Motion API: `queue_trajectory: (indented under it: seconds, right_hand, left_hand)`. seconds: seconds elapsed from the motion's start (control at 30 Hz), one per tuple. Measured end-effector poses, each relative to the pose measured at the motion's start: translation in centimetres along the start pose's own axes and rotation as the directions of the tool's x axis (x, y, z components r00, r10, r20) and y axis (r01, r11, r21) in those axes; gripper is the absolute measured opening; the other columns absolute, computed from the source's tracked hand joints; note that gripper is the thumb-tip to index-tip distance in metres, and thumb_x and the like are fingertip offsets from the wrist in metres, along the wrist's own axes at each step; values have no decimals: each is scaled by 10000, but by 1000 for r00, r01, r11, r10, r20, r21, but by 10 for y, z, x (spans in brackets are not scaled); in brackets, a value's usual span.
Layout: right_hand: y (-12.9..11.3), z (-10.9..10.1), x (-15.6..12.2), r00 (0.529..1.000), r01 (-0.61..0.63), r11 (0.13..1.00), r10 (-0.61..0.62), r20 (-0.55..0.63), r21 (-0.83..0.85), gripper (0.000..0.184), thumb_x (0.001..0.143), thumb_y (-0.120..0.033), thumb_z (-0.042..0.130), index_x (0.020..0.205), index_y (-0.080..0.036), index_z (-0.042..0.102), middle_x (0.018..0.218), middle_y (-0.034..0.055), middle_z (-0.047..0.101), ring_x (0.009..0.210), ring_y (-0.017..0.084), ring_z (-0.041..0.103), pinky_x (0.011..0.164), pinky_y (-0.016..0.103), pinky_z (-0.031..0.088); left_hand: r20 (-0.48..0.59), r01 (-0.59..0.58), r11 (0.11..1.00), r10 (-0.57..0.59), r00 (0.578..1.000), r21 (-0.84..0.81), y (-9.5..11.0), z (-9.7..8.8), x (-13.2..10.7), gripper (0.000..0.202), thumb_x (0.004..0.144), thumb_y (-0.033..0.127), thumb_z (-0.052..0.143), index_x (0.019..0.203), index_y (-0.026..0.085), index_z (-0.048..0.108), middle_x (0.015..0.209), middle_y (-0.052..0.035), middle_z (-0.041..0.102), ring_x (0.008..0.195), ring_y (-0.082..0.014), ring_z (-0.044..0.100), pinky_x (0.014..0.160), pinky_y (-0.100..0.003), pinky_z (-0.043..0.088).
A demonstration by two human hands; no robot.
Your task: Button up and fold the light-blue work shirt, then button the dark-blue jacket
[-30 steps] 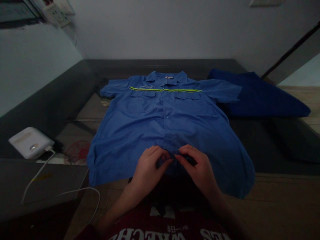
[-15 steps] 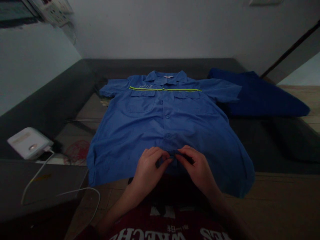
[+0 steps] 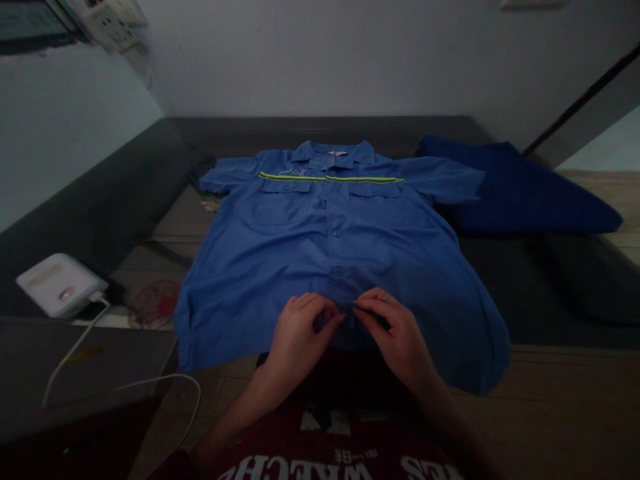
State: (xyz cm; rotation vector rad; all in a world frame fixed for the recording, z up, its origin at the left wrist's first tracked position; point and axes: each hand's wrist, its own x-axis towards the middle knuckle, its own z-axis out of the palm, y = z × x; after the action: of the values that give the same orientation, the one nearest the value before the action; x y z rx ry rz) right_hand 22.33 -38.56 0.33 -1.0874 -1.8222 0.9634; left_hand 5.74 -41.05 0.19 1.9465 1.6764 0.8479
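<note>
A blue short-sleeved shirt [image 3: 280,267] lies spread front side up, its collar away from me and its hem toward me. A yellow-green stripe crosses the chest above two flap pockets. At the lower end of the button placket, my left hand [image 3: 305,333] pinches the cloth between thumb and fingers. Just beside it, my right hand [image 3: 393,330], with a ring on one finger, pinches the same part of the placket. Whatever lies between the fingertips is too dark and small to make out. Two buttons show on the placket above my hands.
A folded dark blue cloth [image 3: 525,190] lies at the right, partly under a sleeve. At the left a white box-shaped device [image 3: 60,285] has a white cable [image 3: 75,350] running toward the front. A power strip [image 3: 113,27] hangs at the upper left, near the wall [image 3: 310,60].
My right fingers have shifted and rolled slightly at the placket, so the ring shows more clearly. The left hand and the shirt stay almost where they were.
</note>
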Motion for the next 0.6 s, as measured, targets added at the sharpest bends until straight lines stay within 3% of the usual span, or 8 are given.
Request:
queue_trajectory:
  seconds: [0.17, 0.3, 0.5, 0.6]
  right_hand:
    - [5, -4, 4, 996, 18, 998, -23, -89, -54, 116, 836, -178, 570, 773, -184, 668, 790, 40, 661, 750, 167, 626, 714, 272, 508]
    - [5, -8, 9, 976, 6, 995, -27, -217, -100, 76, 821, -198, 597, 785, -188, 663, 792, 38, 678, 738, 172, 639, 710, 280, 520]
    - [-5, 0, 4, 993, 65, 991, -75, -86, -118, 81, 796, -148, 599, 791, -191, 667, 783, 33, 692, 732, 170, 654, 709, 274, 533]
    - [-4, 2, -1, 995, 51, 991, -60, -75, -121, 97, 786, -133, 598, 809, -189, 675, 797, 35, 701, 746, 174, 661, 721, 283, 538]
  left_hand:
    - [43, 0, 1000, 0, 999, 9, 1, -2, 0, 79, 827, 214, 626, 756, 186, 602, 751, 13, 640, 735, -158, 575, 692, -310, 402]
    - [126, -89, 996, 85, 988, 25, 3, -4, -2, 45, 824, 199, 626, 790, 184, 601, 784, 1, 634, 757, -166, 572, 695, -313, 403]
    - [80, -70, 997, 72, 994, -22, 3, -4, -4, 71, 827, 155, 593, 766, 179, 567, 791, -5, 620, 770, -167, 565, 696, -303, 417]
    - [63, -47, 997, 51, 997, -57, 2, -2, -5, 88, 828, 146, 587, 753, 179, 557, 779, 1, 618, 767, -163, 567, 697, -298, 418]
